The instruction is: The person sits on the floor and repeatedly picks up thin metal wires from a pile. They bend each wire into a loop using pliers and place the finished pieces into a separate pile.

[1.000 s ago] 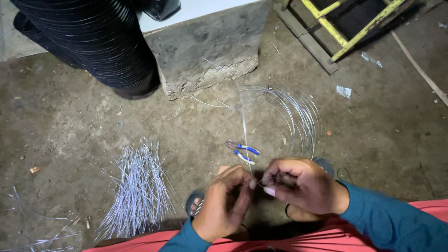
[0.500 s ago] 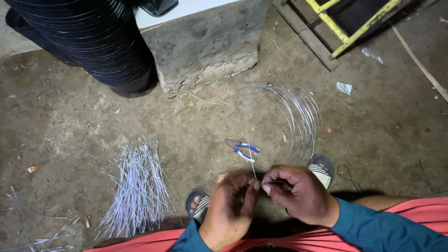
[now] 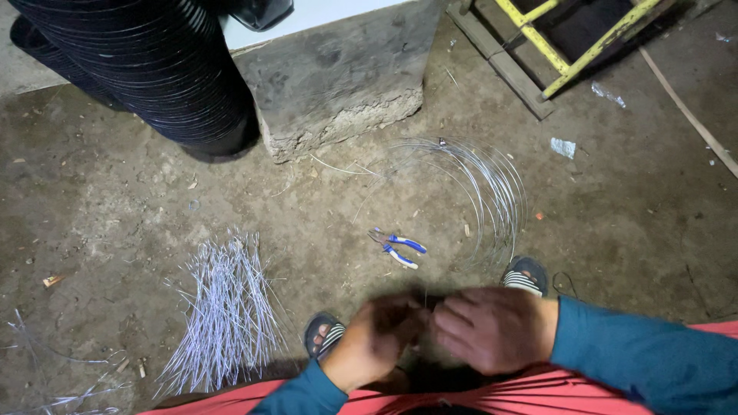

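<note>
My left hand (image 3: 377,338) and my right hand (image 3: 492,327) meet low in the view, above my red-clad lap, both motion-blurred. Their fingertips touch and pinch a thin grey wire (image 3: 425,294), which shows only faintly just above the fingers. On the dirt ahead of my hands lie blue-handled pliers (image 3: 397,249). A loose coil of grey wire (image 3: 492,192) lies beyond, to the right. To the left of my left hand, a pile of short cut wire pieces (image 3: 223,315) spreads over the ground.
My sandalled feet (image 3: 323,334) (image 3: 526,274) rest on the dirt either side of my hands. A concrete block (image 3: 338,77) and a black ribbed hose (image 3: 154,69) stand at the back. A yellow metal frame (image 3: 569,38) is at the top right, with stray wires (image 3: 61,384) at the bottom left.
My hands have dropped lower and drawn closer to my body, still pinched together. The long wire that ran up from them toward the coil is now barely visible.
</note>
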